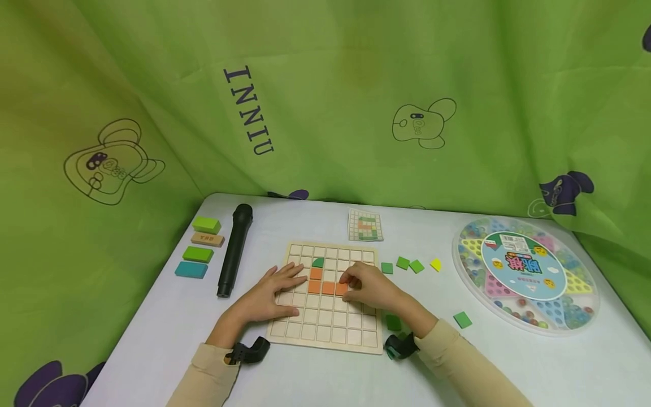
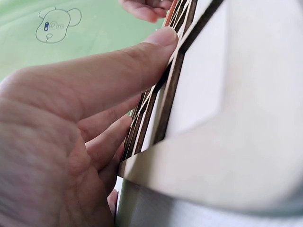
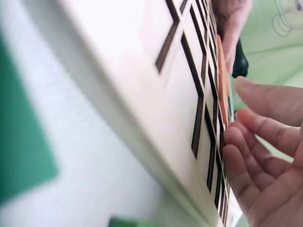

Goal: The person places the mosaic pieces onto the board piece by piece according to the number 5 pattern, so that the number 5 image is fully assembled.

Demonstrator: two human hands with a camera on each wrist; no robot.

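A square wooden grid board lies on the white table. Several orange square tiles sit in its cells, three of them in a row, with a green rounded-corner tile above. My left hand rests on the board's left side, fingers spread; its thumb touches the board's surface. At the right end of the orange row, my right hand has thumb and bent index finger over the last tile. In the right wrist view, those fingertips stand slightly apart, with no tile visible between them.
A pattern card lies behind the board. Green square tiles and a yellow tile lie to the right, near a round marble game box. At left are a black microphone and several coloured blocks.
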